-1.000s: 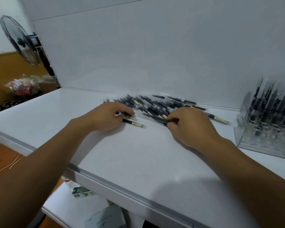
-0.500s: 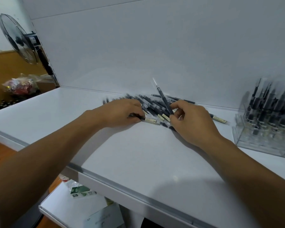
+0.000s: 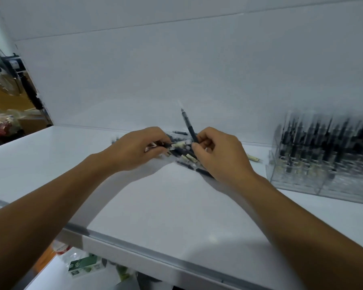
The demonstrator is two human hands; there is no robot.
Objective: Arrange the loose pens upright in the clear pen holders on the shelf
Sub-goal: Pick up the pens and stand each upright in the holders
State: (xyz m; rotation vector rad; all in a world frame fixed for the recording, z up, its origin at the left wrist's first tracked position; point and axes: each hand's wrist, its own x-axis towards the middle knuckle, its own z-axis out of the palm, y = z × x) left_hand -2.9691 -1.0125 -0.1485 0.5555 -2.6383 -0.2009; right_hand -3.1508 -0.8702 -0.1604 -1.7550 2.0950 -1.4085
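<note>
Below the left forearm, a green packet (image 3: 85, 266) lies under the shelf (image 3: 155, 206) edge. The left hand (image 3: 137, 150) pinches a labelled pen (image 3: 177, 145); the right hand (image 3: 222, 158) grips a raised pen (image 3: 189, 126). The loose pens (image 3: 187, 159) lie between and under both hands. Right of the right hand, the clear pen holder (image 3: 302, 182) carries upright pens (image 3: 327, 139), blurred. Far left: a fan (image 3: 0, 74).

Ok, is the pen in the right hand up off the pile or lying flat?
Up. The right hand pinches the pen near its lower end; it stands tilted, tip raised above the loose pens.
</note>
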